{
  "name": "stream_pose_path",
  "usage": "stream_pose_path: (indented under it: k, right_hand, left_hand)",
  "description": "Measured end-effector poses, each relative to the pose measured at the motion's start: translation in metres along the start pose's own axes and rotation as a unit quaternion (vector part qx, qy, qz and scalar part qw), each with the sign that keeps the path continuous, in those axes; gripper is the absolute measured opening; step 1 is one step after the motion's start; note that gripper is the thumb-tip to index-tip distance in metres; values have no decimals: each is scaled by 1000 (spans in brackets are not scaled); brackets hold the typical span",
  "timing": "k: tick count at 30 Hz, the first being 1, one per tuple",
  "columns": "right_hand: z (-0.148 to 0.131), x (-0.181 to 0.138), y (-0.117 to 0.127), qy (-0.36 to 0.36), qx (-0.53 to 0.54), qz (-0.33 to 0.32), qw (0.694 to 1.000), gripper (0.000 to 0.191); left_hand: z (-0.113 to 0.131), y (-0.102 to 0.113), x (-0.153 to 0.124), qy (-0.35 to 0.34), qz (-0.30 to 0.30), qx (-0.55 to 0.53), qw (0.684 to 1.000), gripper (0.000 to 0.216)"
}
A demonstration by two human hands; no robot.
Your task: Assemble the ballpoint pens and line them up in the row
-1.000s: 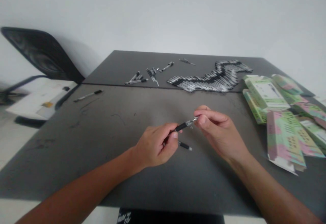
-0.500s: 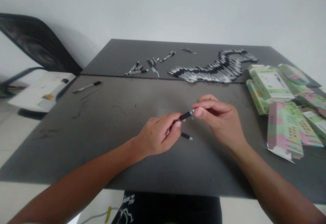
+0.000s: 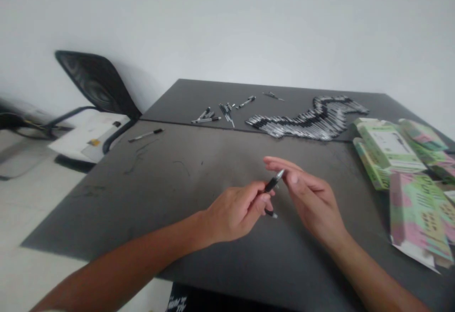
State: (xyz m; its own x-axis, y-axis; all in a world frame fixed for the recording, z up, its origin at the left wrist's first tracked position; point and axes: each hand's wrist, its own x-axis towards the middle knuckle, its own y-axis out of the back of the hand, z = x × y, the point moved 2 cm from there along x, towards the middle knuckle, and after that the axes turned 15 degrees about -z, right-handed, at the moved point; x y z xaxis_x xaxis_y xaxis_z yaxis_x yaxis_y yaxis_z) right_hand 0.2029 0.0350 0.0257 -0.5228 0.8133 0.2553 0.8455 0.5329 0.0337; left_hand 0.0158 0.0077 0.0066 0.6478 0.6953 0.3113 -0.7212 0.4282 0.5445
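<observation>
My left hand [image 3: 240, 210] is closed around a pen [image 3: 273, 182] with a black grip and a silver tip. The pen points up and to the right, its rear part hidden in my fingers. Beside the silver tip is my right hand [image 3: 313, 191], its fingers stretched out and the thumb apart from them. Whether a fingertip touches the tip is hard to see. Below my left hand the black end of a second pen [image 3: 271, 213] shows on the dark table [image 3: 199, 160]; the rest of it is behind the hand.
A long curving row of pens [image 3: 302, 125] lies toward the back right. Several loose pens [image 3: 206, 116] and thin pen parts [image 3: 226, 113] lie at the back middle, with one pen [image 3: 145, 135] at left. Green and pink boxes [image 3: 417, 212] cover the right side. A chair [image 3: 95, 82] stands left.
My right fingers have loosened from the pen's tip and spread, leaving the silver tip in plain sight. My left hand keeps the pen. The whole view has shifted, with things now lower and farther right.
</observation>
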Motion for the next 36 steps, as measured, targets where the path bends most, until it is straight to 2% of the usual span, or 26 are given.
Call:
stream_pose_path:
  k: [7, 8, 11, 13, 19, 22, 25, 28, 33, 36]
  right_hand:
    - [3, 4, -2, -18, -1, 65, 998, 8]
    - [3, 4, -3, -20, 14, 59, 998, 9]
    - [3, 1, -5, -46, 55, 23, 997, 29]
    - [4, -1, -7, -62, 66, 11, 996, 33]
    - [4, 5, -5, -38, 56, 52, 996, 7]
    - [2, 7, -5, -25, 73, 45, 996, 26]
    - [1, 4, -9, -74, 127, -20, 989, 42]
    - [2, 1, -12, -98, 135, -27, 986, 34]
    - [3, 6, -6, -56, 52, 46, 996, 16]
    - [2, 8, -4, -27, 67, 36, 997, 33]
  left_hand:
    - [0, -4, 0, 11, -23, -62, 998, 19]
    - [0, -5, 0, 12, -23, -67, 997, 19]
    - [0, -4, 1, 19, -26, -78, 996, 21]
    - [0, -5, 1, 24, -32, -85, 996, 22]
    - [0, -8, 0, 21, -47, -93, 994, 23]
    - [-1, -9, 0, 13, -47, -91, 995, 23]
    - [-1, -10, 0, 20, -47, -106, 993, 24]
    - [-1, -9, 0, 26, -48, -116, 992, 25]
    - [0, -11, 0, 20, -55, -117, 991, 25]
    - [-1, -12, 0, 20, -55, -118, 991, 25]
